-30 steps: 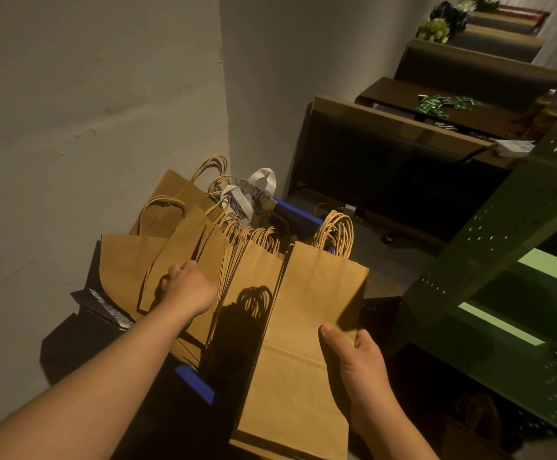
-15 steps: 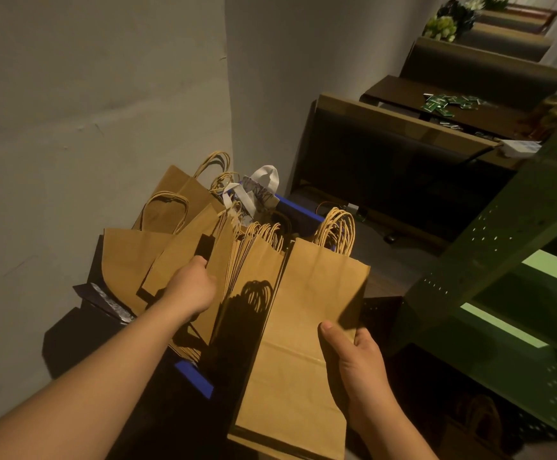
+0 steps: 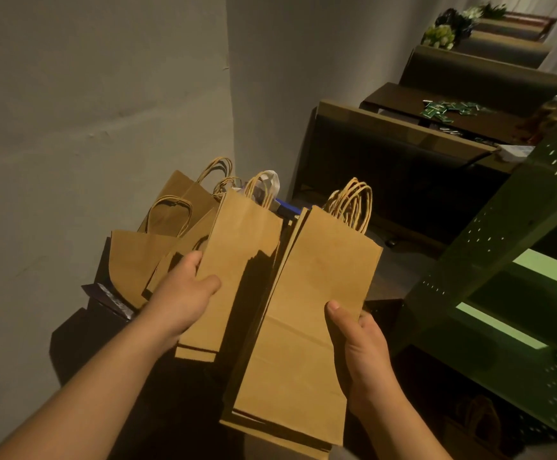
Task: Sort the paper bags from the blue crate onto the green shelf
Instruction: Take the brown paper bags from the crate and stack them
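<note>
My left hand (image 3: 182, 293) grips a narrow brown paper bag (image 3: 237, 257) by its left edge, lifted clear above the crate. My right hand (image 3: 360, 346) holds a stack of flat brown paper bags (image 3: 307, 327) by its right edge, thumb on top, twisted handles pointing away. More brown bags (image 3: 141, 257) stand in the blue crate (image 3: 283, 207) against the wall; only a small strip of the crate's blue rim shows. The green shelf (image 3: 516, 260) with perforated uprights stands at the right.
A grey wall closes the left side and forms a corner behind the crate. Dark wooden benches (image 3: 403, 154) run back on the right, one table (image 3: 453, 111) with small green packets. A white-handled bag (image 3: 272, 180) peeks from the crate. Brown bags lie on the shelf's lowest level.
My left hand has pulled one narrow bag up out of the crate and toward the stack. My right hand has kept its stack almost still.
</note>
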{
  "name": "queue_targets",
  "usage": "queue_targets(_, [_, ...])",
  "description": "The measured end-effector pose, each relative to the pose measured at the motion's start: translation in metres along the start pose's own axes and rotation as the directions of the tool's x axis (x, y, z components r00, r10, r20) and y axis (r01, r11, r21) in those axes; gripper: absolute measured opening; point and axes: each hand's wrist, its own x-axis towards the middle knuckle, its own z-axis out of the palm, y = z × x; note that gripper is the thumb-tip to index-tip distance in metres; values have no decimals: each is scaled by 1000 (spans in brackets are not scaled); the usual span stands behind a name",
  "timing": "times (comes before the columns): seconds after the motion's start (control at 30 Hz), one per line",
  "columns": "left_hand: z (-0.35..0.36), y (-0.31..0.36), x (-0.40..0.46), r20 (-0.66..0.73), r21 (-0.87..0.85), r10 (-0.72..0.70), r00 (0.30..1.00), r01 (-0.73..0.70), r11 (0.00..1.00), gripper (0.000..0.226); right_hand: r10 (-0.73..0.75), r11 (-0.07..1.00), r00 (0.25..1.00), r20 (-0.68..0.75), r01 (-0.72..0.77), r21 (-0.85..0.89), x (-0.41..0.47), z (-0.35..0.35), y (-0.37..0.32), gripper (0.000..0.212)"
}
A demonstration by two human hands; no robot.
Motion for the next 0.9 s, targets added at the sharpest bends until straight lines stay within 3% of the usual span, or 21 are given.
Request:
queue_targets(0.17, [30, -13, -16, 121, -115, -140, 983, 154, 981, 67, -110, 992, 988, 112, 101, 81, -3, 1, -7, 45])
queue_targets(0.33, [60, -14, -40, 179, -248, -179, 968, 220, 943, 70, -109, 992, 988, 106, 101, 80, -6, -2, -3, 44])
queue_targets(0.47, [68, -21, -48, 207, -359, -132, 970, 200, 912, 63, -99, 995, 994, 49, 98, 32, -6, -10, 2, 37])
queue_targets(0.73, [78, -26, -63, 153, -401, -110, 982, 163, 901, 56, -158, 971, 987, 2, 155, -182, -8, -11, 5, 32])
queue_targets(0.9, [80, -24, -68, 173, -439, -100, 980, 167, 883, 56, -125, 974, 992, 11, 124, -187, -10, -15, 8, 32])
